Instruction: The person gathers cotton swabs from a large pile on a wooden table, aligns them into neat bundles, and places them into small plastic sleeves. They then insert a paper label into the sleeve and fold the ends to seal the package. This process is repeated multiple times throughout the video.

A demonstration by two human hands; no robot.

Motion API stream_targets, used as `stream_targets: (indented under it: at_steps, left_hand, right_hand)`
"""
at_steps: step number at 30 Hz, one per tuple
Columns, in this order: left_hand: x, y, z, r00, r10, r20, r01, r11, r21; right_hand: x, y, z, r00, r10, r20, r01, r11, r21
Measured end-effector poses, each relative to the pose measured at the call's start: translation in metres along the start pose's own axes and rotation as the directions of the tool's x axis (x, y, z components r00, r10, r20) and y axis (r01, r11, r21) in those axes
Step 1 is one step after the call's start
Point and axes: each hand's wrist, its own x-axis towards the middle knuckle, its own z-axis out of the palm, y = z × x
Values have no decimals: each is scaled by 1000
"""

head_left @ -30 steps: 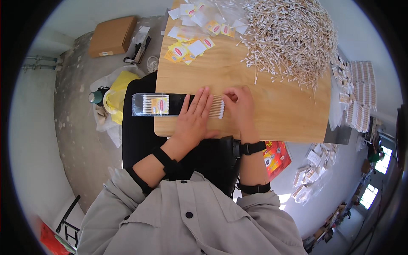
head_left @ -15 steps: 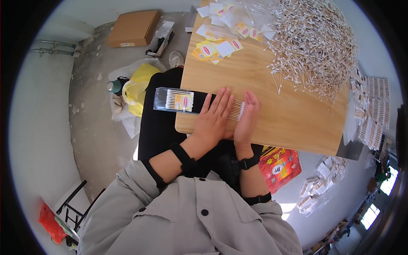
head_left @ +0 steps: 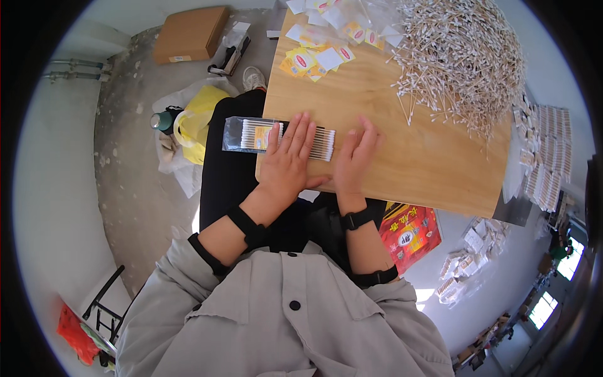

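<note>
My left hand (head_left: 284, 164) lies flat with its fingers stretched over a row of cotton swabs (head_left: 323, 144) at the table's left edge. White tips of the row show to the right of its fingers. Under and left of this hand is a clear plastic bag (head_left: 233, 134) with swabs and a yellow-and-white card (head_left: 261, 136) in it, partly hidden by the fingers; its end sticks out past the table edge. Just right of the row, my right hand (head_left: 353, 166) is upright on its side, fingers loosely apart and holding nothing. A small gap separates it from the swab tips.
A large heap of loose cotton swabs (head_left: 461, 60) covers the far right of the wooden table (head_left: 421, 169). Yellow and white cards (head_left: 314, 61) lie at the far left. Packed swabs (head_left: 546, 151) sit beyond the right edge. A yellow bag (head_left: 201, 119) stands on the floor at left.
My left hand has slid left, partly over the bagged swabs, and the swab row has shifted left with it. My right hand has come away from the swab ends, its fingers loosening.
</note>
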Motion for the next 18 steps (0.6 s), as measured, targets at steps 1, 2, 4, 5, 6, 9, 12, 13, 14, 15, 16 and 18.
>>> stream_targets:
  at_steps: [1, 2, 4, 5, 6, 9, 12, 13, 14, 15, 16, 18]
  left_hand:
    - [0, 0, 0, 1000, -1, -3, 1, 1000, 3]
    - [-2, -1, 0, 1000, -5, -3, 5, 1000, -6]
    - [-2, -2, 0, 1000, -6, -7, 5, 1000, -25]
    - [-2, -2, 1, 1000, -5, -8, 5, 1000, -19]
    - [-2, -2, 2, 1000, -9, -11, 9, 1000, -7]
    - [-2, -3, 6, 1000, -14, -25, 14, 1000, 17]
    - [-3, -4, 6, 1000, -21, -10, 22, 999, 31]
    - [-3, -4, 5, 1000, -23, 0, 23, 999, 34]
    - [-5, -4, 3, 1000, -11, 17, 10, 999, 32]
    - [-10, -4, -1, 999, 1, 33, -2, 1000, 31]
    - [-14, -3, -3, 999, 13, 49, -14, 999, 31]
    - [-19, -1, -3, 998, 39, 51, -40, 999, 19]
  right_hand:
    - [2, 0, 0, 999, -50, -12, 49, 995, -89]
    - [3, 0, 1, 995, -102, -18, 97, 979, -177]
    - [8, 2, 5, 978, -208, -20, 192, 933, -306]
    - [9, 6, 10, 965, -260, -14, 240, 908, -344]
    - [10, 6, 16, 950, -314, -4, 289, 880, -377]
    - [10, 6, 27, 928, -365, 77, 360, 821, -443]
    - [12, 5, 31, 918, -381, 109, 383, 788, -482]
    - [11, 6, 32, 920, -376, 112, 381, 785, -488]
    - [11, 7, 33, 921, -372, 115, 378, 783, -494]
    - [11, 8, 34, 922, -368, 118, 375, 782, -498]
    - [11, 8, 34, 925, -360, 121, 370, 783, -501]
    - [12, 8, 35, 931, -344, 124, 357, 787, -503]
